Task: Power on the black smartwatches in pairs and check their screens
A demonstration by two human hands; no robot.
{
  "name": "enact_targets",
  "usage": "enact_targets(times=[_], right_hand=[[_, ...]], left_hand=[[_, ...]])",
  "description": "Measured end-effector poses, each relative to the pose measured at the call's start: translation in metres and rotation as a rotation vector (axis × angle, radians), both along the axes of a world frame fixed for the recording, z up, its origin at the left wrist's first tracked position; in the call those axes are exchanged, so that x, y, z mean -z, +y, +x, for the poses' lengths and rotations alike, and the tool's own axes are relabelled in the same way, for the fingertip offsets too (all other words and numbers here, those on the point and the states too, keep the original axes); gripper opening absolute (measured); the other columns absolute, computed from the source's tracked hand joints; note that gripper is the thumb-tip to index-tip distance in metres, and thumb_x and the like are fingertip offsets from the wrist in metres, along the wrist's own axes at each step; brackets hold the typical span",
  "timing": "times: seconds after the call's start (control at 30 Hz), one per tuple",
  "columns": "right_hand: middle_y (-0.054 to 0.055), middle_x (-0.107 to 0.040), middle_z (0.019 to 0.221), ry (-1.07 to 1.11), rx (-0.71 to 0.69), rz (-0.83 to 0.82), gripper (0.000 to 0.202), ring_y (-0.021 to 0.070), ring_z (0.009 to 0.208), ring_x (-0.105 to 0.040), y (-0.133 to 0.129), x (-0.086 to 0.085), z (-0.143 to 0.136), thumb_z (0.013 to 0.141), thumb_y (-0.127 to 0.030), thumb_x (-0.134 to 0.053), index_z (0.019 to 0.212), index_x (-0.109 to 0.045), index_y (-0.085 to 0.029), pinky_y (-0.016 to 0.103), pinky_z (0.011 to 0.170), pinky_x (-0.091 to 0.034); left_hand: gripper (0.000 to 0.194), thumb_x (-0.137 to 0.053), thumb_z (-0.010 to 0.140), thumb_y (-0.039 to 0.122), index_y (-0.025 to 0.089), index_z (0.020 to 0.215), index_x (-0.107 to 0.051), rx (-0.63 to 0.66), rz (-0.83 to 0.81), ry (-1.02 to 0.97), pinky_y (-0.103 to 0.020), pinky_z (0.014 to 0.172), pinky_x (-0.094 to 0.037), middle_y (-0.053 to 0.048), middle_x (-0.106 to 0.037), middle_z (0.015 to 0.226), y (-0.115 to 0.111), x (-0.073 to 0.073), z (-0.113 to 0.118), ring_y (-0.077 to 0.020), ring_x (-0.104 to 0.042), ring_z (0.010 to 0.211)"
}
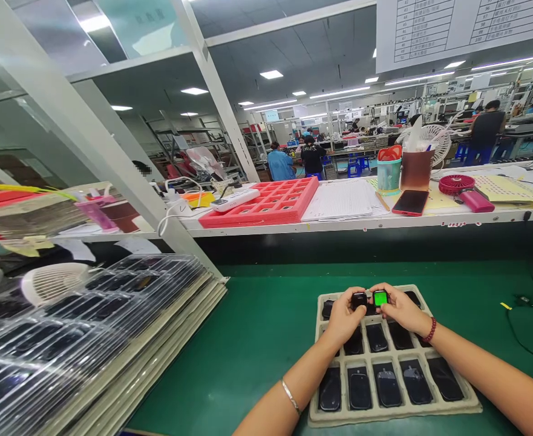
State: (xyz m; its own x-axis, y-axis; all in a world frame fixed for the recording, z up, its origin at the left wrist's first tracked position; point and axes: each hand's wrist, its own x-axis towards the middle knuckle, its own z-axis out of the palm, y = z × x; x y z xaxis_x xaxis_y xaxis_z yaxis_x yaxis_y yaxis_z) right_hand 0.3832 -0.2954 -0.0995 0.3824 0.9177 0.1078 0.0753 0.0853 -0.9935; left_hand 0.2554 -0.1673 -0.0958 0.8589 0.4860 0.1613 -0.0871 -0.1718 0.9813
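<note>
Head view: forearms converging, left hand pinches dark device, right hand green-screened device.

Green bench, 1 molded tray, stacked trays, black cable

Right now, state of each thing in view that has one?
Left hand: gripping left device
Left device: screen mostly dark
Right hand: gripping right device
Right device: screen lit green
Cell tray: uncovered, front row filled
Phone: screen dark
Stacked trays: loaded
Ceiling light: on
Magenta fan: on/off unclear
</note>
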Motion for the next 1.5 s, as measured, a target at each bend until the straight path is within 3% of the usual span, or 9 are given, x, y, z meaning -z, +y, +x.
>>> enact_targets(times=[0.2,0.43,0.8,0.93,1.07,1.17,1.27,1.4,1.5], right_hand=[[0.005,-0.064,0.097,0.019,-0.011,-0.011,0.038,0.017,0.076,-0.062,-0.001,-0.001,0.0,0.075,-0.017,-0.048,0.112,-0.051,-0.021,0.028,0.059,-0.049],[0.006,-0.063,0.102,0.022,0.007,-0.013,0.049,0.0169,0.079,-0.063,0.001,0.004,0.0,0.069,-0.011,-0.048,0.117,-0.048,-0.021,0.026,0.059,-0.048],[0.005,-0.06,0.101,0.041,0.015,0.013,0.057,0.0157,0.08,-0.06,0.001,0.002,-0.003,0.069,-0.011,-0.052,0.123,-0.042,-0.024,0.026,0.062,-0.048],[0.004,-0.056,0.108,0.19,0.038,0.096,0.068,0.0127,0.074,-0.059,0.002,0.003,0.001,0.064,-0.012,-0.062,0.125,-0.037,-0.027,0.024,0.06,-0.049],[0.006,-0.06,0.107,0.403,0.078,0.062,0.053,0.0106,0.066,-0.061,0.001,0.001,0.011,0.068,-0.021,-0.068,0.117,-0.046,-0.024,0.023,0.06,-0.051],[0.01,-0.065,0.101,0.609,0.003,0.032,0.035,0.0134,0.068,-0.064,-0.001,-0.003,0.019,0.082,-0.041,-0.054,0.109,-0.055,-0.017,0.024,0.06,-0.052],[0.014,-0.067,0.097,0.762,-0.084,0.002,0.049,0.0148,0.065,-0.065,-0.002,-0.004,0.026,0.089,-0.051,-0.034,0.104,-0.06,-0.012,0.025,0.057,-0.052],[0.015,-0.067,0.098,0.788,-0.103,-0.003,0.051,0.0145,0.064,-0.065,-0.003,-0.004,0.031,0.089,-0.052,-0.032,0.106,-0.058,-0.011,0.024,0.056,-0.052],[0.013,-0.066,0.103,0.705,-0.081,0.032,0.035,0.0138,0.069,-0.065,-0.004,-0.002,0.027,0.084,-0.04,-0.052,0.108,-0.054,-0.015,0.023,0.059,-0.052]], left_hand=[[0.032,-0.05,0.069,0.005,0.017,0.097,-0.059,-0.045,0.009,0.009,-0.027,0.073,-0.046,-0.004,-0.065,0.09,0.002,0.002,0.001,-0.0163,-0.06,0.082],[0.047,-0.046,0.063,-0.001,0.018,0.104,-0.056,-0.028,0.013,-0.011,-0.028,0.078,-0.046,-0.004,-0.063,0.098,0.003,0.005,0.001,-0.0173,-0.059,0.09],[0.049,-0.049,0.065,0.0,0.019,0.11,-0.054,-0.005,-0.026,-0.003,-0.03,0.084,-0.045,-0.006,-0.063,0.102,0.004,0.01,0.003,-0.0184,-0.059,0.095],[0.06,-0.059,0.062,0.003,0.02,0.118,-0.046,0.019,-0.235,-0.05,-0.024,0.072,-0.046,-0.005,-0.063,0.097,0.002,0.004,0.003,-0.0154,-0.061,0.085],[0.059,-0.071,0.061,0.016,0.017,0.115,-0.047,0.074,-0.532,-0.077,-0.017,0.05,-0.039,-0.005,-0.063,0.093,0.005,-0.006,0.001,-0.0093,-0.059,0.061],[0.044,-0.067,0.072,0.036,0.011,0.107,-0.055,0.091,-0.742,-0.049,-0.017,0.046,-0.037,-0.01,-0.065,0.089,0.012,-0.01,0.001,-0.0092,-0.059,0.058],[0.049,-0.048,0.083,0.051,0.006,0.1,-0.059,0.13,-0.921,0.014,-0.017,0.045,-0.039,-0.015,-0.067,0.087,0.019,-0.009,0.002,-0.0097,-0.06,0.057],[0.054,-0.042,0.085,0.054,0.005,0.098,-0.059,0.171,-1.003,0.041,-0.017,0.043,-0.038,-0.014,-0.067,0.082,0.023,-0.008,0.002,-0.0093,-0.058,0.053],[0.04,-0.058,0.079,0.04,0.008,0.102,-0.055,0.146,-0.923,0.001,-0.016,0.046,-0.04,-0.012,-0.067,0.086,0.018,-0.009,0.001,-0.0096,-0.061,0.058]])
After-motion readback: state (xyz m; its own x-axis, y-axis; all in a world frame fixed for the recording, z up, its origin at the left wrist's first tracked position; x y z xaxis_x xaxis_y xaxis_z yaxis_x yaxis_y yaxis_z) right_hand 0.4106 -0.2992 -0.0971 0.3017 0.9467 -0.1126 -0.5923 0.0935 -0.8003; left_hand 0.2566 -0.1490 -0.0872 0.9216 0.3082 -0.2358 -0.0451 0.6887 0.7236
